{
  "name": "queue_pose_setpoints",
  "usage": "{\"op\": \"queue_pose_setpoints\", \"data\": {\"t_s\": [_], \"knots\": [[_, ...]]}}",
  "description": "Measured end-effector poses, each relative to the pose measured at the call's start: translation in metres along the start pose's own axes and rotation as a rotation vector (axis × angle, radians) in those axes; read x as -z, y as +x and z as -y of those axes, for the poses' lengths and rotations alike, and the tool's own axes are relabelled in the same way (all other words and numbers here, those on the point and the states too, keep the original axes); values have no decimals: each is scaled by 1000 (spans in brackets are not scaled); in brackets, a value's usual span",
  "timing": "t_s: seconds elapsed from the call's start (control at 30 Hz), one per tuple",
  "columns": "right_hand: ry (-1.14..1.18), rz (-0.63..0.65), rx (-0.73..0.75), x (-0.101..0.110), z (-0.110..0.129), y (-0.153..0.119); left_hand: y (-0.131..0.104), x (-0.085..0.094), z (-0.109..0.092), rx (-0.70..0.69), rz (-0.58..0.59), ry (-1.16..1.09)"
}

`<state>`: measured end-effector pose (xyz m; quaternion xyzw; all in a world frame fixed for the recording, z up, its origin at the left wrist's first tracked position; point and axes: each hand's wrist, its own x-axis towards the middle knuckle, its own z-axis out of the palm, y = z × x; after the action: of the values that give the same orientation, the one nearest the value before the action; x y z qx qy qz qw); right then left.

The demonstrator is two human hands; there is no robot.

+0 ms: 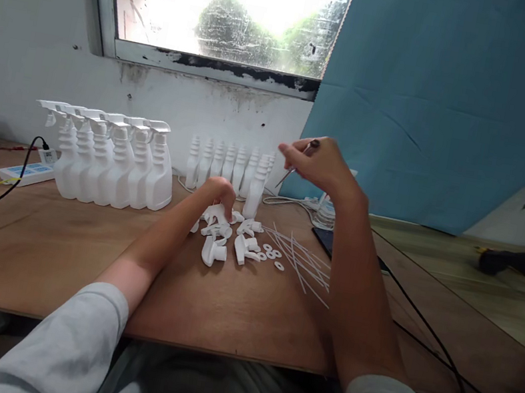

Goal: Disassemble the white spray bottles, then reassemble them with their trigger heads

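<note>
My left hand [220, 192] reaches down into a loose pile of white trigger spray heads [214, 252], its fingers bent and partly hidden behind the wrist. It touches the far side of the pile, but what the fingers hold I cannot make out. Raised above the table, my right hand [316, 162] is closed around a thin pointed metal tool [287, 176] with a dark end, tip down to the left. Beneath that tip stands a white bottle [254, 188] without a spray head. White ring washers [279, 266] and thin white dip tubes [298, 264] lie right of the pile.
Several white bottles fitted with spray heads [113, 163] stand in rows at left. More slim headless bottles [218, 161] line the wall. A power strip [25, 174], a clear container [325, 213], a dark flat device [323, 240] and black cables [425, 313] lie around the table [232, 313].
</note>
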<state>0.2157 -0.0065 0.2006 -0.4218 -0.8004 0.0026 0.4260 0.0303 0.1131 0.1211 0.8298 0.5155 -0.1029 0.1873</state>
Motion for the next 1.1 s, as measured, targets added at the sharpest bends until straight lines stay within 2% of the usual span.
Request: {"op": "queue_pose_setpoints", "data": {"t_s": [0.13, 0.17, 0.23, 0.37, 0.47, 0.53, 0.67, 0.77, 0.9, 1.0, 1.1], "knots": [[-79, 621, -227, -3, -15, 5, -3, 2, -3, 28, 97, 5], [-96, 725, -265, -5, -22, 7, -4, 2, -4, 24, 110, 2], [-128, 841, -322, -13, -37, 11, -8, 3, -7, 15, 122, -8], [-164, 927, -436, -29, -67, 17, -24, 14, -8, 5, 100, -33], [-89, 986, -502, -40, -85, 18, -48, 29, 1, 8, 16, -53], [-43, 1025, -533, -47, -94, 18, -70, 40, 11, 0, -121, -70], [-5, 1057, -573, -60, -107, 17, -117, 54, 34, 1, -491, -60], [17, 1070, -591, -67, -111, 15, -141, 56, 46, 121, -749, -41], [46, 1090, -610, -70, -113, 13, -148, 57, 61, 387, -1032, -60], [65, 1115, -622, -67, -111, 12, -145, 59, 70, 510, -1107, -125], [94, 1179, -646, -63, -106, 12, -143, 59, 74, 587, -1095, -195]]}}
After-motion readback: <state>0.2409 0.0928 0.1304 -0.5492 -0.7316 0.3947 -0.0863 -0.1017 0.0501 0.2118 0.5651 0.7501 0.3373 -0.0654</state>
